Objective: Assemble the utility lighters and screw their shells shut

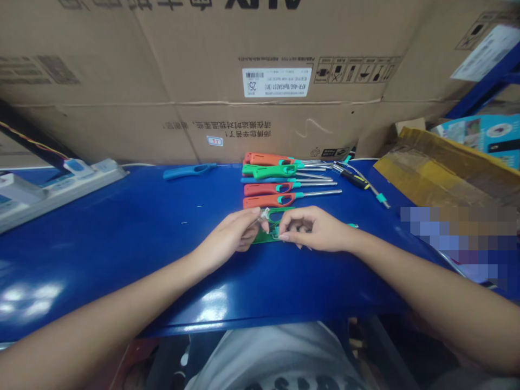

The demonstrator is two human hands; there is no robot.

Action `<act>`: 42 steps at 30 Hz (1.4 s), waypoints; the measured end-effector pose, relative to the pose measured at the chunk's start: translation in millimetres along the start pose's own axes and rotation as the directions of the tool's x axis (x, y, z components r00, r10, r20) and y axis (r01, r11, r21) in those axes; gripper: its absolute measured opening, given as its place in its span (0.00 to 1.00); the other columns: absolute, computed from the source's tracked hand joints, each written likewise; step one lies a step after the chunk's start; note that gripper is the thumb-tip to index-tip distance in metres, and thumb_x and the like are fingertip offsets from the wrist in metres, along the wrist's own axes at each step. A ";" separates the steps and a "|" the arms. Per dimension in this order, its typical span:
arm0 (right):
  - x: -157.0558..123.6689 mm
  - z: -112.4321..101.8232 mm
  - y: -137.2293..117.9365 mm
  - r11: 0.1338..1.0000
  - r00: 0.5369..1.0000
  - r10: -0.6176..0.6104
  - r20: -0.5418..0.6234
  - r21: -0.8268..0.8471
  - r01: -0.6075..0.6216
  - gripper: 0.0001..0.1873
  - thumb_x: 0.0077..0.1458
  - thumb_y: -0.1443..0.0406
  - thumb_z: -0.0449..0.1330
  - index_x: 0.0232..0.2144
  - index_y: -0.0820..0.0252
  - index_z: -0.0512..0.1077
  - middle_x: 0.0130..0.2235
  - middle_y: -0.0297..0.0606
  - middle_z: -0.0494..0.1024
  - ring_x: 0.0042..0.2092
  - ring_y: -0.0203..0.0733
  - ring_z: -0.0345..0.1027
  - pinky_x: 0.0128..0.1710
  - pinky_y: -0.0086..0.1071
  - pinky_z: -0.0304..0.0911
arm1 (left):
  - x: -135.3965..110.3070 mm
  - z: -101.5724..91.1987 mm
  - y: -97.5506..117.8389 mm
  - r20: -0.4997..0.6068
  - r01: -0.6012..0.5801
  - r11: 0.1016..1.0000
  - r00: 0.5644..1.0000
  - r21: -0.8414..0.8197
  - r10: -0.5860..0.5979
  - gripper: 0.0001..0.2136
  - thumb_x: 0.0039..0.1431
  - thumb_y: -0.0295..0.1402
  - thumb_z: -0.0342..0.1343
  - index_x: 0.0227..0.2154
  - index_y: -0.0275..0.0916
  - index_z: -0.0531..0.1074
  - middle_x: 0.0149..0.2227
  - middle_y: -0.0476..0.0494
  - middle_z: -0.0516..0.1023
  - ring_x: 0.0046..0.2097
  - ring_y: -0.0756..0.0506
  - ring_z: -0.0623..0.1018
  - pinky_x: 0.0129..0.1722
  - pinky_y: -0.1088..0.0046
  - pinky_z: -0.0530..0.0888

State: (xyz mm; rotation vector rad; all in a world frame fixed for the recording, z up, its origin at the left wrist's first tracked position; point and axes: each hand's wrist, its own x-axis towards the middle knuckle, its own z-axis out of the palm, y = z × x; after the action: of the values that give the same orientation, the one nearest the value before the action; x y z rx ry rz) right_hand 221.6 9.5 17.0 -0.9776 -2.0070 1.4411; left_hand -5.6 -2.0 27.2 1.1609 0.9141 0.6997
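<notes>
**Bench items, blue-topped bench (101, 260):**

1. Left hand (229, 235): thumb and fingers pinched together on a small silvery part (265, 214), just beside the right hand.
2. Right hand (312, 230): fingers curled over a green lighter handle (272, 238), touching it; whether it clamps cannot be told.
3. The green lighter handle: flat on the bench, between and under both hands, partly hidden.
4. Row of five long-nosed utility lighters (284, 179): orange, green, blue, red and orange, metal nozzles pointing right, just far of the hands.
5. Loose blue handle (189, 171): left of the row.
6. Screwdriver with black-and-yellow grip (355, 179): right of the row.
7. Power strip (60, 189): far left.
8. Cardboard cartons (182, 54): stacked along the far edge.
</notes>
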 end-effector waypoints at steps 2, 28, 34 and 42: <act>0.9 0.5 1.6 0.998 1.000 0.017 -0.002 0.060 -0.017 0.14 0.56 0.57 0.67 0.34 0.63 0.74 0.27 0.31 0.75 0.23 0.29 0.67 0.19 0.22 0.63 | 0.5 -0.4 -0.8 0.020 -0.022 1.000 1.000 -0.002 0.022 0.19 0.61 0.50 0.59 0.32 0.36 0.71 0.21 0.57 0.54 0.20 0.56 0.52 0.18 0.81 0.49; 1.7 4.1 6.3 0.992 0.996 -0.026 -0.080 0.122 0.035 0.15 0.57 0.55 0.67 0.34 0.63 0.76 0.27 0.31 0.73 0.22 0.29 0.65 0.16 0.23 0.65 | 1.5 -7.8 -7.3 0.062 -0.061 0.945 0.997 0.321 0.044 0.19 0.64 0.49 0.55 0.29 0.38 0.75 0.18 0.56 0.55 0.19 0.54 0.52 0.19 0.76 0.51; 1.7 2.7 7.4 0.991 0.996 -0.055 -0.068 0.120 0.063 0.13 0.58 0.57 0.66 0.35 0.63 0.76 0.28 0.30 0.73 0.21 0.28 0.65 0.15 0.22 0.63 | 1.5 -8.1 -6.7 0.059 -0.070 0.935 0.997 0.349 0.053 0.19 0.64 0.49 0.55 0.28 0.38 0.75 0.18 0.56 0.55 0.19 0.53 0.52 0.19 0.76 0.51; 1.6 3.3 9.1 0.990 0.995 -0.073 -0.073 0.112 0.081 0.12 0.58 0.57 0.66 0.34 0.62 0.76 0.29 0.31 0.73 0.22 0.28 0.65 0.16 0.22 0.62 | 1.3 -7.3 -5.5 0.056 -0.070 0.932 0.997 0.356 0.054 0.19 0.64 0.48 0.55 0.27 0.38 0.76 0.18 0.55 0.55 0.19 0.53 0.51 0.19 0.76 0.50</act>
State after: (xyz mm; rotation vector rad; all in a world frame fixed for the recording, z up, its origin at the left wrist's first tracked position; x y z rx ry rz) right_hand 220.7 10.5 7.2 -0.8788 -1.8709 1.4443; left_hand -11.3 0.9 20.7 1.5290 0.9966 0.5675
